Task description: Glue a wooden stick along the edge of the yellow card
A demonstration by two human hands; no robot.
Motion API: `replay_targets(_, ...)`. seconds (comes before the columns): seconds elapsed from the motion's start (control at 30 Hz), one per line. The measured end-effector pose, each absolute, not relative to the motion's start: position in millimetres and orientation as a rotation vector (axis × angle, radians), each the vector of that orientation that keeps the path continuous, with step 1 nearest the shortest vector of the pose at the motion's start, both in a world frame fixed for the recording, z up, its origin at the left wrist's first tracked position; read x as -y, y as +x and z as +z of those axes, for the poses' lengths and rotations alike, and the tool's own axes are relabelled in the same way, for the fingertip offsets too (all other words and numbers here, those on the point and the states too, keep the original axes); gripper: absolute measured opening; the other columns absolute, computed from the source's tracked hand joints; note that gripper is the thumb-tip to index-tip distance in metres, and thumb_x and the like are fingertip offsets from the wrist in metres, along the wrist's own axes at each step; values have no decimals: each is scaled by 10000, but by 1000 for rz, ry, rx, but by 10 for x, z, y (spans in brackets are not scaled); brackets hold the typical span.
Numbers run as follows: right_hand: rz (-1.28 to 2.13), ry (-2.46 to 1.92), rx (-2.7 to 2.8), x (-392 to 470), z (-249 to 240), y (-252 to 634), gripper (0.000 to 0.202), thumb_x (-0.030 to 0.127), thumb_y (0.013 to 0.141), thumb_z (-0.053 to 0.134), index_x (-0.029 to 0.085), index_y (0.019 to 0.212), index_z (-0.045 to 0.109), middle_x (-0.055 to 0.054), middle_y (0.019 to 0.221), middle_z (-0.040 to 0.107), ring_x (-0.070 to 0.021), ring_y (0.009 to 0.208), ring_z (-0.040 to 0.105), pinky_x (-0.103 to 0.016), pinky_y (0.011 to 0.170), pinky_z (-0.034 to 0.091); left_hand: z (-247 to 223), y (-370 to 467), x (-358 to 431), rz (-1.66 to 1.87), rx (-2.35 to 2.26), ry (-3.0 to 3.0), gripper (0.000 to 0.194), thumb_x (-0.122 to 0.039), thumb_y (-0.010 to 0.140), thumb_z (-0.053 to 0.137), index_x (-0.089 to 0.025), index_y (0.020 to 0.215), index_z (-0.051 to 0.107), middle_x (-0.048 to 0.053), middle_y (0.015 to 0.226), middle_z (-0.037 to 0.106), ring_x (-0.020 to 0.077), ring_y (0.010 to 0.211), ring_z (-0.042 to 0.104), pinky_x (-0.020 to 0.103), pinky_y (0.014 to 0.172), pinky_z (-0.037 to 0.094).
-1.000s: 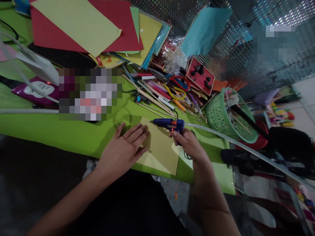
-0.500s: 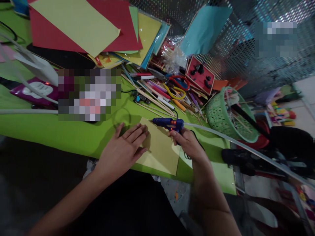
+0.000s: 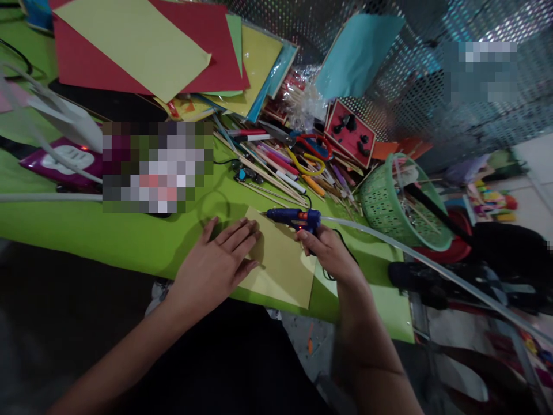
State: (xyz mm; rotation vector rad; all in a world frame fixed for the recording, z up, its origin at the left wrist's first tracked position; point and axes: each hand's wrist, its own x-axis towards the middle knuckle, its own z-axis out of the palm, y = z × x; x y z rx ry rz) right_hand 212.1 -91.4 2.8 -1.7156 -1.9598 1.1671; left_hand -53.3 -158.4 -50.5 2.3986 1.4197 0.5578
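Note:
A pale yellow sheet (image 3: 287, 265) lies on the green table near its front edge. Flat on its left part rests my left hand (image 3: 218, 259), fingers spread, holding nothing. My right hand (image 3: 324, 248) is wrapped round the handle of a blue glue gun (image 3: 294, 217), whose small light glows red. The nozzle points left, at the sheet's upper edge beyond my left fingertips; whether it touches the paper I cannot tell. A long translucent glue stick (image 3: 389, 229) sticks out of the gun's back towards the right.
Behind the sheet lie pens, wooden sticks (image 3: 270, 173) and red-handled scissors (image 3: 315, 145). A green basket (image 3: 380, 202) stands at the right. Coloured papers (image 3: 151, 46) are piled at the back left, near a purple power strip (image 3: 64, 160) with cables.
The glue gun and my right hand have shifted very slightly to the left. My left hand and the yellow sheet stay in place.

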Motion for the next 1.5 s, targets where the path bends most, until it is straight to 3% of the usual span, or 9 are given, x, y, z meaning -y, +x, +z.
replay_targets(0.23, 1184, -1724, 1942, 934, 49, 2182, 496, 703, 920, 590, 213, 875, 649, 7, 623, 587, -170, 578, 546, -323, 583, 434, -494, -526, 1587, 592, -1423, 2374, 468, -369, 1061, 496, -255, 1512, 544, 85, 1616, 511, 302, 1514, 462, 635, 1301, 229)
replay_targets(0.87, 1160, -1739, 1959, 926, 98, 2180, 477, 690, 914, 602, 219, 879, 666, 4, 623, 586, -176, 580, 555, -317, 563, 423, -494, -532, 1590, 547, -1413, 2394, 473, -396, 1080, 455, -223, 1514, 524, 80, 1642, 475, 293, 1527, 442, 644, 1290, 236)
replay_targets(1.03, 1153, -1740, 1953, 927, 62, 2184, 504, 722, 909, 594, 226, 832, 640, -2, 619, 599, -181, 575, 560, -330, 579, 438, -500, -530, 1592, 575, -1424, 2377, 461, -392, 1077, 464, -267, 1516, 532, 74, 1633, 489, 290, 1524, 448, 631, 1299, 216)
replay_targets(1.33, 1123, -1739, 1965, 924, 55, 2159, 485, 702, 908, 606, 237, 768, 613, -8, 633, 597, -185, 586, 562, -333, 567, 435, -504, -537, 1592, 555, -1421, 2397, 486, -408, 1077, 462, -242, 1531, 510, 70, 1645, 474, 286, 1536, 428, 621, 1305, 206)
replay_targets(1.5, 1145, -1748, 1952, 935, 72, 2194, 455, 677, 914, 608, 231, 830, 641, 4, 625, 590, -174, 565, 548, -322, 559, 433, -499, -535, 1593, 583, -1416, 2374, 476, -392, 1072, 472, -260, 1526, 523, 66, 1635, 489, 293, 1520, 453, 625, 1302, 211)
